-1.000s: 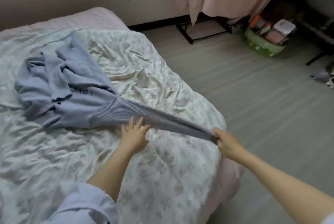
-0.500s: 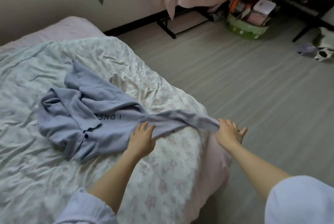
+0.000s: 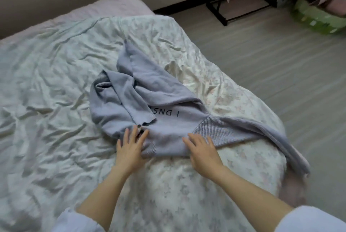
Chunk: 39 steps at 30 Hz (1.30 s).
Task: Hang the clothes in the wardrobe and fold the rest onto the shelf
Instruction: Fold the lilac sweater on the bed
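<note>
The right hand (image 3: 203,154) has let go of the sleeve (image 3: 262,130); both it and the left hand (image 3: 131,149) now lie flat and open on the sweater (image 3: 140,104), crumpled on the bed (image 3: 46,82). Folding can likely begin.

So the sweater (image 3: 149,108) lies bunched up on the bed (image 3: 46,100), roughly mid-bed and toward its right side. One sleeve (image 3: 262,130) runs off to the right and hangs over the bed's right edge. Both hands rest flat on the sweater's near edge, left hand (image 3: 131,149) left of the right hand (image 3: 203,154), a bit apart. The floor (image 3: 262,54) is to the right of the bed. Far right on the floor sit a rack (image 3: 222,14) and, further right, a basket (image 3: 318,20).
</note>
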Motion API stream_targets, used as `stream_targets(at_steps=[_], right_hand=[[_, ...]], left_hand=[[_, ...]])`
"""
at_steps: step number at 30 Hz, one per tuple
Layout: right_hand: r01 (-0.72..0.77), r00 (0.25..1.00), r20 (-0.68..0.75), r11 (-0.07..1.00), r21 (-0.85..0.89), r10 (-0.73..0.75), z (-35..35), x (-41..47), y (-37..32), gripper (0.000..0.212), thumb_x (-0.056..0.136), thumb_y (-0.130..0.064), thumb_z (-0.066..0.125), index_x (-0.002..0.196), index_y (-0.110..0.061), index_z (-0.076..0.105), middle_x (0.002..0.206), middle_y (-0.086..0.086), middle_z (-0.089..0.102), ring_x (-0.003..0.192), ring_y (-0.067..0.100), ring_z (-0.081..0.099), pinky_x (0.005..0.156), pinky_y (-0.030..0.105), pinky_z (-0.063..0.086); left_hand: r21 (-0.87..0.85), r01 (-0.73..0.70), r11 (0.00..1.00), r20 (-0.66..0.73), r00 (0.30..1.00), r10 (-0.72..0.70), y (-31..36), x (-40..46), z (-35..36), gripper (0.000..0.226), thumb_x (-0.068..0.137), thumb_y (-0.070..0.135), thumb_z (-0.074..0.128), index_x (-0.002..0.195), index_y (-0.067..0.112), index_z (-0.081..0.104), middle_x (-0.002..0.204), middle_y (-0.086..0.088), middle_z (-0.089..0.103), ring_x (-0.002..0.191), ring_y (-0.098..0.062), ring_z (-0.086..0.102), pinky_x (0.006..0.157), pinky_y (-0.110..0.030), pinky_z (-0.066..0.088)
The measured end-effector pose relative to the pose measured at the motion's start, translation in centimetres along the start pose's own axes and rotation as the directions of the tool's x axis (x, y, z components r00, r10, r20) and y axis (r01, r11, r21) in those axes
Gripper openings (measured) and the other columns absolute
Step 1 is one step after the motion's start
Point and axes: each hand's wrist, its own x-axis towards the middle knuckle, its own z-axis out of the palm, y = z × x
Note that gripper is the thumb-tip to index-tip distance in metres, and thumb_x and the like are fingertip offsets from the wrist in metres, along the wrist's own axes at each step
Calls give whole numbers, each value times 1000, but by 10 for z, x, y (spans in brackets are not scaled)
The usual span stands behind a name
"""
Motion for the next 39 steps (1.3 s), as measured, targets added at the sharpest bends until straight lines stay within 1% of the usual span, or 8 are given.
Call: stream_targets(at_steps=[5,9,13,18,26,29,33,39], right_hand=[[217,975,72,971,-103,-210,18,43,-71,74,90,-30,50,150,-27,5,157,8,4,144,31,6,110,58,7],[89,984,165,987,-135,-67,30,71,-98,85,90,-39,53,148,-32,-8,157,5,-7,142,37,-1,107,64,4],[126,992,46,968,-216,-119,26,83,-100,45,92,-16,47,136,-17,37,137,13,42,120,35,43,93,46,37],[-83,994,-39,951,298,99,-5,76,-74,28,88,-10,46,116,-15,47,101,17,63,88,38,57,62,36,32],[-247,918,-129,795,554,375,-101,8,32,24,88,-4,38,100,-21,47,86,10,60,80,33,56,70,44,44],[-249,943,-78,843,477,323,-141,-32,71,17,90,-9,45,82,-24,47,86,7,60,85,29,58,71,37,40],[-284,959,85,900,331,271,-199,-94,120,21,94,-14,44,101,-8,63,100,3,64,91,13,55,64,21,30],[-385,919,222,859,338,325,-301,-163,187,27,97,-27,44,96,-7,62,89,-3,55,82,7,48,70,23,39]], left_hand=[[18,-56,998,28,998,56,-41,12,9,99,80,39,59,148,35,-13,158,0,-14,145,-22,-13,113,-52,10],[182,-66,981,-46,996,75,-62,17,19,94,83,43,55,148,32,-11,158,0,-15,145,-26,-13,112,-50,12],[172,9,985,-76,997,4,-85,32,15,82,87,31,54,150,33,2,159,0,-2,145,-30,-5,112,-50,18],[46,-83,996,-242,966,91,-88,44,-1,30,90,23,55,120,19,56,131,-3,53,139,-24,29,107,-43,24],[-544,-220,810,-204,971,127,26,12,-88,21,101,25,33,81,20,36,83,-24,60,79,-41,58,61,-40,34],[-536,-286,794,-86,955,285,65,-9,-129,26,98,38,39,74,29,36,74,-6,55,77,-28,57,62,-35,35],[-512,-317,799,264,827,497,125,-38,-190,28,87,47,60,98,22,56,98,-4,64,84,-11,57,75,-24,44],[-359,-328,874,484,736,474,206,-47,-283,32,81,26,71,107,8,66,104,-9,68,93,-19,64,89,-38,52]])
